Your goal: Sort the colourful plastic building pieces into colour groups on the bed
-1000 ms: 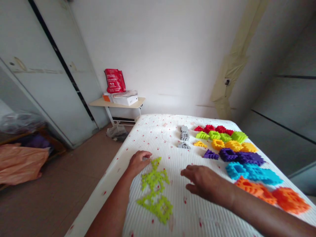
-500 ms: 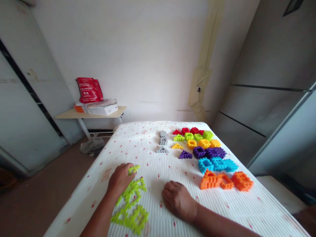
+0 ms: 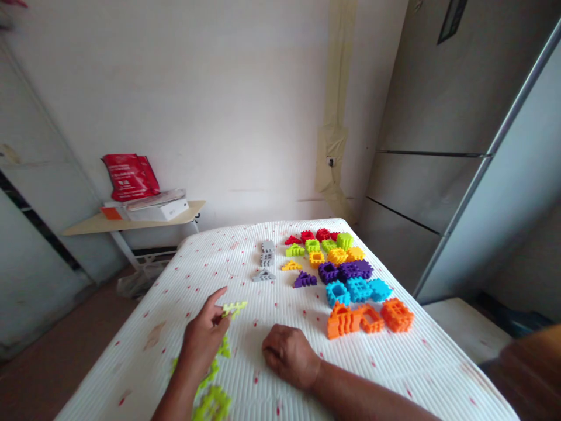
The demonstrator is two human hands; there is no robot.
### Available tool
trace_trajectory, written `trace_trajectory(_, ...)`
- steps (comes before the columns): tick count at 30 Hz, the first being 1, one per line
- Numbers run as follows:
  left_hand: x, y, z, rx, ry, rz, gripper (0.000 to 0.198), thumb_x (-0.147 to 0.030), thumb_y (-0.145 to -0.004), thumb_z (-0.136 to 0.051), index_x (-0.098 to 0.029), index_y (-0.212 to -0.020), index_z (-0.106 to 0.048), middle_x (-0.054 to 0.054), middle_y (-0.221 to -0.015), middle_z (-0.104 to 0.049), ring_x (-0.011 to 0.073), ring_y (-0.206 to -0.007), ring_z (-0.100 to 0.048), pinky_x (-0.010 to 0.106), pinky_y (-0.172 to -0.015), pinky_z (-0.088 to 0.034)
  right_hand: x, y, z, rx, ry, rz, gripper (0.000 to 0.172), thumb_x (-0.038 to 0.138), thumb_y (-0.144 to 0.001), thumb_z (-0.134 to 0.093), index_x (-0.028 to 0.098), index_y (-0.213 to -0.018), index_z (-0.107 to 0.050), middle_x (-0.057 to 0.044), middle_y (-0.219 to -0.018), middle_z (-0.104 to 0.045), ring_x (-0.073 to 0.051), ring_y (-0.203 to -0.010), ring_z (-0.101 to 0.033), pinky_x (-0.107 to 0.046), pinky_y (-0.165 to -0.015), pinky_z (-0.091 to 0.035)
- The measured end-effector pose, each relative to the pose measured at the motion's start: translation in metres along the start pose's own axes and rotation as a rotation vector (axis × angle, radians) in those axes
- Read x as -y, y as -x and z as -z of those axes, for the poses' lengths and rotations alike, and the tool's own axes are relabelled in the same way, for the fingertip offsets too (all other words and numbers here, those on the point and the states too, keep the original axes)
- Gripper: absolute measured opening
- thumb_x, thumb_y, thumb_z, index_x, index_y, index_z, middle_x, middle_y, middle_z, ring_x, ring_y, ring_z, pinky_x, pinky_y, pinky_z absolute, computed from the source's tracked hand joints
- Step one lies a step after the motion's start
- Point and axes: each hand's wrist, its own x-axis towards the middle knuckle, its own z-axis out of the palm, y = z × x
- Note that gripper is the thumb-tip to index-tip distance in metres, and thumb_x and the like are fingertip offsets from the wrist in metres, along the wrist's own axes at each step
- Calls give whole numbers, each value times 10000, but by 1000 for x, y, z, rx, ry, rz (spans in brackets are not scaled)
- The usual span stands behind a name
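I'm reading the left grip [image 3: 201, 339] as closed on a small lime-green toy block [image 3: 233, 308], pinched near one end between thumb and fingers, with the forefinger lifting clear above it. The block is sticking out to the right of the grip, just over the mattress [image 3: 245, 257]. I'm judging it to be light and stiff, a plastic piece with knobbly edges that should give good purchase, though its thin arms leave little to hold, so I'd take it by a thick section. Directly below, some lime-green pieces [image 3: 213, 403] are lying along the lower edge of the frame, partly hidden by my left forearm [image 3: 175, 397].

The right grip [image 3: 289, 355] is resting palm down on the mattress, fingers loosely curled and holding nothing. Up and to the right of it, I'm seeing sorted rows of blocks: orange blocks [image 3: 370, 318] nearest, then blue blocks [image 3: 353, 290], purple blocks [image 3: 337, 271], yellow blocks [image 3: 337, 255], more lime-green blocks [image 3: 319, 246] and red blocks [image 3: 309, 236] at the far end. A short line of gray blocks [image 3: 266, 260] is lying to their left. At the upper left, beyond the mattress, a desk [image 3: 87, 225] is carrying a white box [image 3: 158, 211] and a red bag [image 3: 129, 177].
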Motion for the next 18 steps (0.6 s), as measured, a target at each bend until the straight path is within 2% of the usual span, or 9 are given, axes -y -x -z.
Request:
trace_trajectory(4, -15, 10, -38, 263, 30, -48, 605, -236, -748, -472, -181, -1344, -382, -40, -608, -581, 124, -557, -540, 227, -579, -415, -1, 2, 10, -226, -231, -110, 136, 106, -766, -446, 189, -728, -547, -16, -713, -579, -129, -679, -551, -225, -615, -416)
trace_trajectory(6, -15, 11, -47, 282, -36, -66, 591, -176, -735, -478, -185, -1322, -419, 17, -765, -651, 135, -685, -593, 244, -681, -444, -3, 3, 10, -316, -281, -126, 122, 123, -780, -447, 193, -745, -541, -26, -727, -569, -143, -701, -552, -244, -631, -432)
trace_trajectory(8, -11, 9, -45, 193, -116, -88, 508, -141, -734, -466, -193, -1237, -521, 71, -948, -669, 161, -859, -608, 281, -819, -442, -8, 2, 8, -357, -303, -122, 118, 123, -783, -445, 196, -764, -535, -34, -742, -562, -154, -725, -553, -263, -651, -445)
trace_trajectory(10, -5, 7, -35, 45, -163, -88, 417, -127, -747, -432, -201, -1118, -607, 82, -1023, -664, 178, -956, -594, 309, -898, -421, -13, 1, 3, -363, -310, -117, 131, 108, -779, -436, 197, -779, -533, -41, -757, -560, -159, -743, -555, -275, -670, -456)
trace_trajectory(13, 5, 5, -13, -157, -156, -7, 346, -145, -747, -412, -207, -981, -660, 65, -976, -681, 189, -921, -608, 323, -885, -435, -20, -1, -2, -307, -283, -145, 166, 75, -746, -449, 193, -813, -544, -44, -786, -567, -163, -762, -566, -283, -686, -470)
trace_trajectory(18, 23, 3, 17, -335, -59, 119, 325, -239, -759, -390, -178, -936, -655, 61, -865, -690, 202, -844, -621, 336, -834, -458, -20, -3, -1, -179, -128, -147, 200, 80, -751, -492, 189, -897, -574, -64, -894, -610, -178, -858, -578, -306, -763, -484)
